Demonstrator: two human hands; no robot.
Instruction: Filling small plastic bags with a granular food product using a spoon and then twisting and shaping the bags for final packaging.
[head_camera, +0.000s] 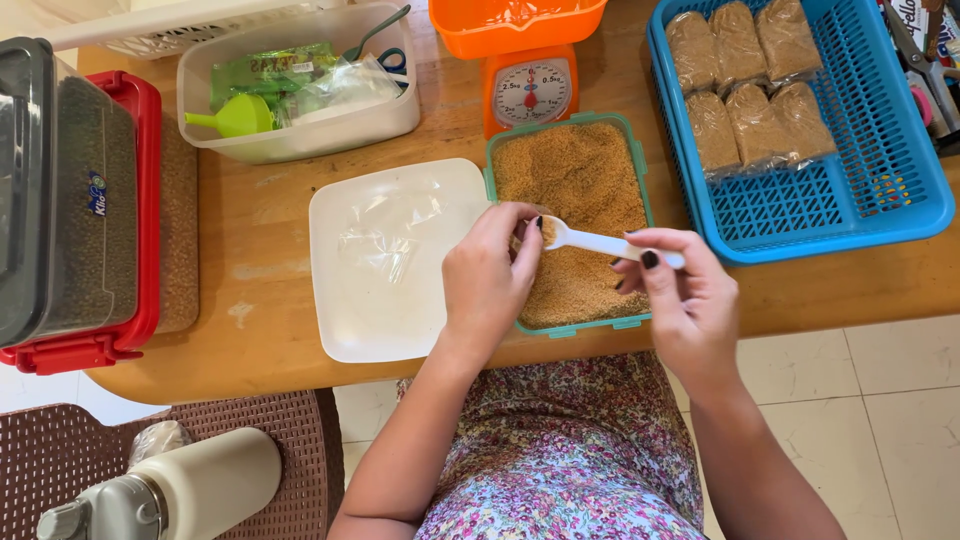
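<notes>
1 view only, from a camera on the person's head, looking almost straight down, close over the wooden table (250, 250) edge. The person's lap fills the bottom centre, tiled floor (880, 400) shows at lower right, and the table's far side runs off the top

white plastic spoon (590, 241) | lies level, bowl leftward | over green-rimmed tub (575, 175) | tub open, filled with brown granules, upright

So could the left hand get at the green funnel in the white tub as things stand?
Probably yes: the left hand holds only something small over the grain container, the white tub is open-topped, and the green funnel lies on top.
</notes>
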